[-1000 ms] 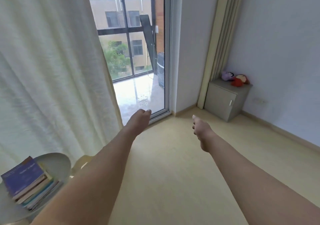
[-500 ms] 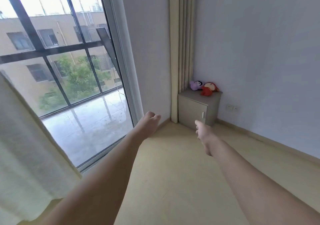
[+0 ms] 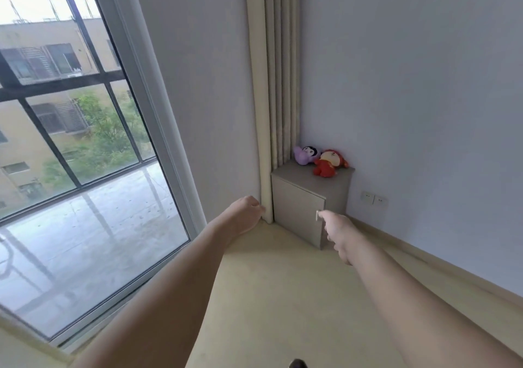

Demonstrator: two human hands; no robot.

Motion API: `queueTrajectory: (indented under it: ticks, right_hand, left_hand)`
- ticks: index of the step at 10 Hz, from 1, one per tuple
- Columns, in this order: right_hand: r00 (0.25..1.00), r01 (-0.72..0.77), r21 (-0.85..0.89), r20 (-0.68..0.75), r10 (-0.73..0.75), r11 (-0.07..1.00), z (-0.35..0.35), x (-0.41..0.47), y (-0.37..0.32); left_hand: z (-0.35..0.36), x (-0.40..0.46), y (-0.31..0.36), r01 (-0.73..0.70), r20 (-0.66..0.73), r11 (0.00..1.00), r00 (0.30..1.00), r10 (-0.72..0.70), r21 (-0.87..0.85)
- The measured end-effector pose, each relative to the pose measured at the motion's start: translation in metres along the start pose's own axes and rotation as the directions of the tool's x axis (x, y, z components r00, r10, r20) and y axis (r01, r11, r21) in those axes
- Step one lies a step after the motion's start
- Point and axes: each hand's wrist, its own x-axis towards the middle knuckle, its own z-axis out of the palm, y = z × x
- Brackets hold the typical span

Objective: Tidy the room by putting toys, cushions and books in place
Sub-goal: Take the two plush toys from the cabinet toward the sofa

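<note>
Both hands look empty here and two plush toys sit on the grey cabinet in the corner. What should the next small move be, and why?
Probably keep walking toward the grey cabinet: the red plush toy and purple plush toy lie on its top beyond both hands, while the left hand and right hand hold nothing.

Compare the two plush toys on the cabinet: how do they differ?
Colour: the purple toy is lilac with a dark-haired head; the red toy is red with a pale face. Position: the purple toy lies nearer the curtain, the red toy nearer the cabinet's front and the right wall. Shared: both are small plush figures touching each other on the cabinet top, untouched by either hand.
</note>
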Motion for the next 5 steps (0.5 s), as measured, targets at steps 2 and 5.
queueTrajectory:
  ticks: [2,5]
  right_hand:
    - [0.999,-0.022,-0.05,0.029,0.023,0.999,0.0,0.141,-0.086]
    - [0.997,-0.064,-0.005,-0.043,0.064,0.998,-0.022,0.311,-0.177]
  left_hand:
    - [0.009,0.18,0.014,0.067,0.096,0.997,0.993,-0.064,-0.023]
    - [0.003,0.366,0.091,0.023,0.137,0.988,0.99,-0.044,0.153]
